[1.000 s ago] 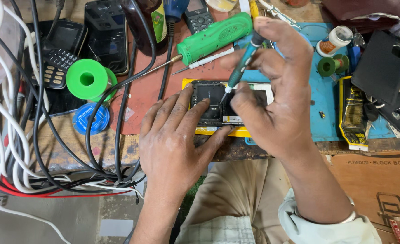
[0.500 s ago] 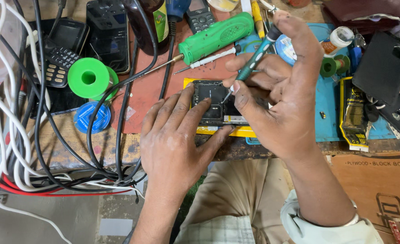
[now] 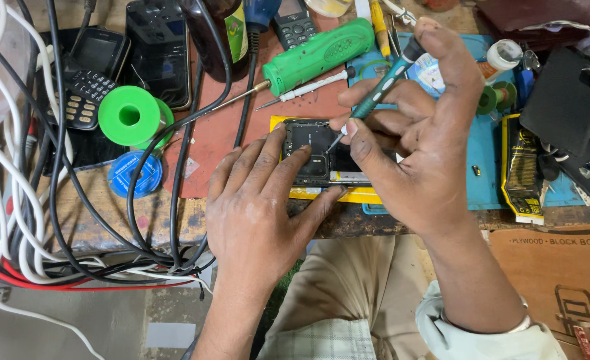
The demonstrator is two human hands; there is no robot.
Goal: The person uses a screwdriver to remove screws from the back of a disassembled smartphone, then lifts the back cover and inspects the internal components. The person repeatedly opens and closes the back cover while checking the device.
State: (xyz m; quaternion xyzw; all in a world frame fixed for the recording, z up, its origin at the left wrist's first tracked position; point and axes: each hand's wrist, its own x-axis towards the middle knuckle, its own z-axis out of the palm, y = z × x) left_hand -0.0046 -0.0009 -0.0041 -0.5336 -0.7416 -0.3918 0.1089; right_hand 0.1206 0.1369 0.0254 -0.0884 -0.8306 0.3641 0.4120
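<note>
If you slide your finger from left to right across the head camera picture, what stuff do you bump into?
White cables → green spool → left hand → opened phone → right hand holding the screwdriver → yellow-and-black battery → black cover.

Screwdriver [image 3: 375, 97]: matt teal handle, metal tip. Spool [image 3: 130, 116]: glossy green plastic. Bench [image 3: 102, 220]: rough, worn wood. Box [image 3: 562, 280]: matt cardboard.
</note>
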